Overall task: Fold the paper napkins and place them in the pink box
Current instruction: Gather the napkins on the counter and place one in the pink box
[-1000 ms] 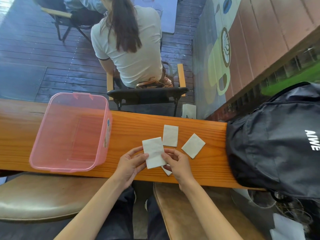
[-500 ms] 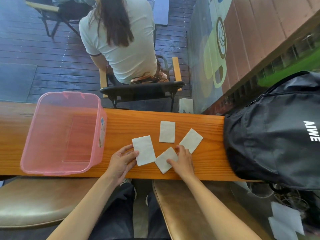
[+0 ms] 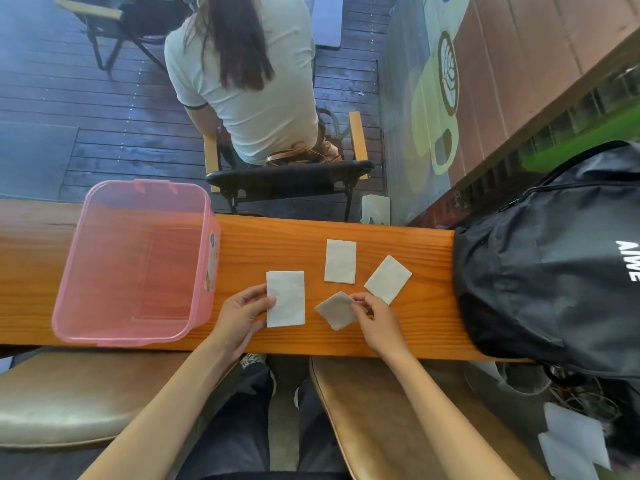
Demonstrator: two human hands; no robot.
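Half a second ago the right hand point(image 3: 379, 322) lay flat on the small napkin point(image 3: 335, 310); now its fingers pinch that napkin's right corner and the corner is lifted a little off the desk point(image 3: 429, 327). The left hand point(image 3: 239, 315) has stayed put, thumb and fingers pressed on the left edge of the big napkin point(image 3: 286, 298). The two far napkins have not moved. The big napkin is a white, flat rectangle, straight up and down. The small napkin is turned like a diamond and looks grey in shadow. One far napkin point(image 3: 340, 261) lies straight, the other far napkin point(image 3: 388, 279) is tilted, just beside the right hand. The pink box point(image 3: 104, 327) sits on the left of the desk, see-through, with nothing inside. A black backpack point(image 3: 554, 265) rests on the right end
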